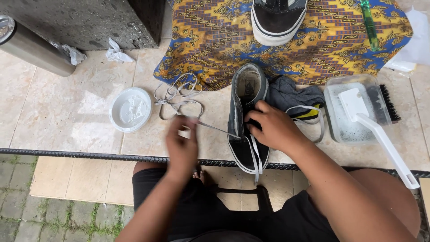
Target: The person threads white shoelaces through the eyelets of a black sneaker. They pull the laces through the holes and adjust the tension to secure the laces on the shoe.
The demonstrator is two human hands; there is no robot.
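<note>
A: From the head camera, we have the shoe (247, 117) on the tiles just past the rail, its long axis running twelve to six, toe toward us.

B: Our right hand (274, 127) lies on its vamp, fingers pressed down on the eyelets, so it's the nearer hand. The left hand (181, 145) sits at nine o'clock of the shoe, pinched shut on the lace (219, 130).

A: That lace runs taut from the left fingers toward three o'clock, into the shoe's near side. More lace lies in loops (178, 96) at eleven o'clock of the left hand, beside a white lid (131, 109).

B: The left hand is blurred, so we think it's thumb and forefinger gripping, but can't be sure.

A: The right palm hides the eyelets. The second shoe (277, 18) on the cloth (215, 40) at twelve is cut off by the frame.
</note>
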